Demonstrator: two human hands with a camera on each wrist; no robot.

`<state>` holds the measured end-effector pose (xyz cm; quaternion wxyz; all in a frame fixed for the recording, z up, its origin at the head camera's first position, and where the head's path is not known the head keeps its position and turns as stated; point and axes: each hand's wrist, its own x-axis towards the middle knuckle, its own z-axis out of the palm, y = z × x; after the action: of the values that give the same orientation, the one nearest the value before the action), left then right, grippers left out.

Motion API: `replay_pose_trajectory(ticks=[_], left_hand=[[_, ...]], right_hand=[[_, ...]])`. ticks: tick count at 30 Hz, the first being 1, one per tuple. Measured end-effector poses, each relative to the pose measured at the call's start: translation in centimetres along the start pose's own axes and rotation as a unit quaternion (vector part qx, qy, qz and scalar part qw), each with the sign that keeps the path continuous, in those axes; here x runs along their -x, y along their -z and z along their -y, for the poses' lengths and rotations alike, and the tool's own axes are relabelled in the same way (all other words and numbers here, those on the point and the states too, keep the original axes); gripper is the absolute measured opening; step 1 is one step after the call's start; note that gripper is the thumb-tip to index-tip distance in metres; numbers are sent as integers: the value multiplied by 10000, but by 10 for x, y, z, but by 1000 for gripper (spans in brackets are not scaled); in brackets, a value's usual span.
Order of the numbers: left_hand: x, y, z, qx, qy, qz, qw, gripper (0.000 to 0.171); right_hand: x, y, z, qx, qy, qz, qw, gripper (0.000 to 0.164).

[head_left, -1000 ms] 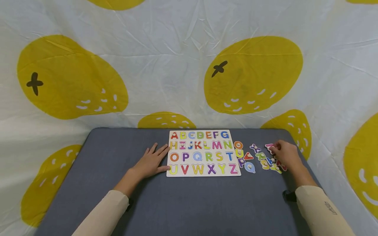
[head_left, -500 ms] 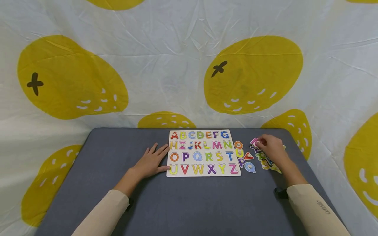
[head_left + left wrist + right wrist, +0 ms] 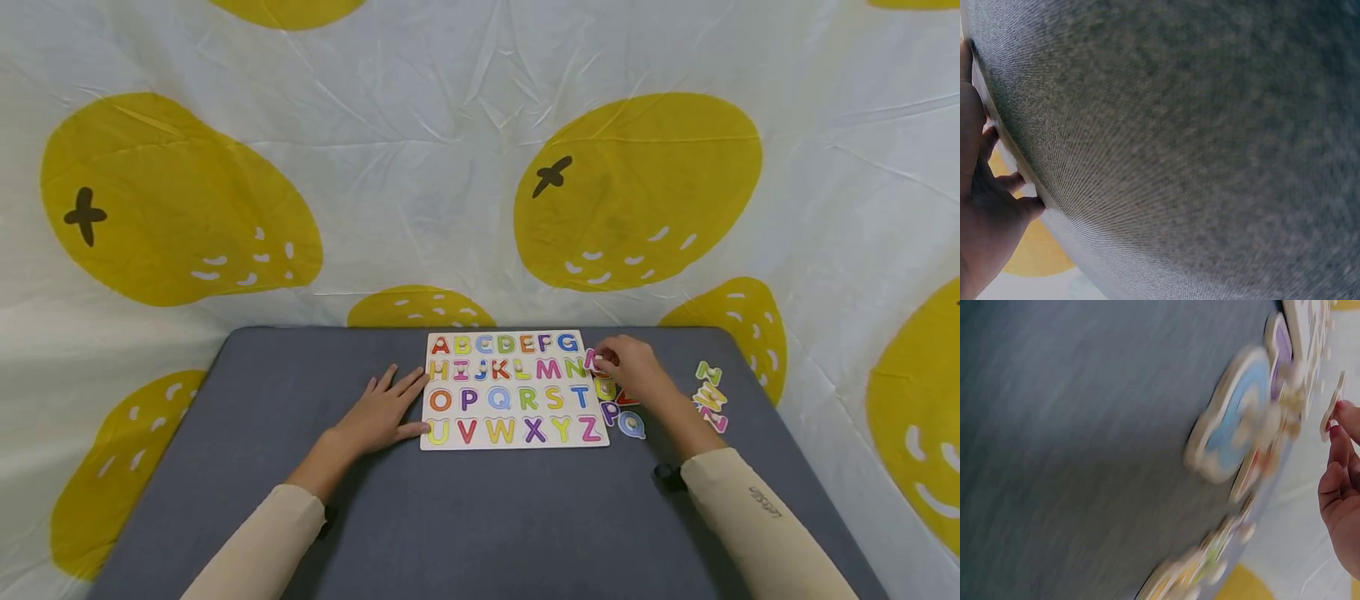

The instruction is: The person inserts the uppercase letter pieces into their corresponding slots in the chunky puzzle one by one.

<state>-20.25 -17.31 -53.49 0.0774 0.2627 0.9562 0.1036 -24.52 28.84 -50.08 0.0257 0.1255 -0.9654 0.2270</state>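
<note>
A white alphabet puzzle board (image 3: 487, 416) lies on the table, its rows showing coloured letters; the A-to-L ones carry knobs. My left hand (image 3: 382, 414) rests flat with spread fingers, fingertips touching the board's left edge; its fingers also show in the left wrist view. My right hand (image 3: 633, 371) pinches a pink letter piece (image 3: 591, 360), apparently an M, beside the board's upper right edge. In the right wrist view that piece (image 3: 1334, 406) is seen edge-on, raised off the table. Below the hand lie a blue Q (image 3: 632, 425), a purple P (image 3: 609, 412) and a yellow U (image 3: 604, 388).
A red letter piece (image 3: 626, 397) is partly hidden under the right hand. Farther right sit a green letter (image 3: 707, 372), a yellow W (image 3: 710, 397) and a pink letter (image 3: 712, 419). The grey table (image 3: 480, 517) meets a patterned curtain (image 3: 420, 208) behind.
My right hand has carried the pink letter left from the right-hand pile to the board's right edge. More of that pile is now hidden behind the right arm. The left hand stays put.
</note>
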Motion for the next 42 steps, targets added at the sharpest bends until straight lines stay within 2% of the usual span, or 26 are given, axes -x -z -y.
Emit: replay_pose_trajectory(ticks=[10,19,32,38,42], left_hand=[[0,2,1,-2,-27,-16,10000,92],[0,-1,1,-50,-59,-74,9999,92],[1,-1,1,10,-133,-201,9997,91],[1,0,1,-21,-15,-70,10000,92],[0,-1,1,-11,-39,-79,10000,92]], right_hand=[[-27,-28,38,69,243,418,9988,14],[-33,-46,57,311,480,574,9967,12],[-36,-50,61,465,146,749,9960,13],[-38,-51,62,608,288,685,9954,10],[-35,-47,60,453,269,679,9963,18]])
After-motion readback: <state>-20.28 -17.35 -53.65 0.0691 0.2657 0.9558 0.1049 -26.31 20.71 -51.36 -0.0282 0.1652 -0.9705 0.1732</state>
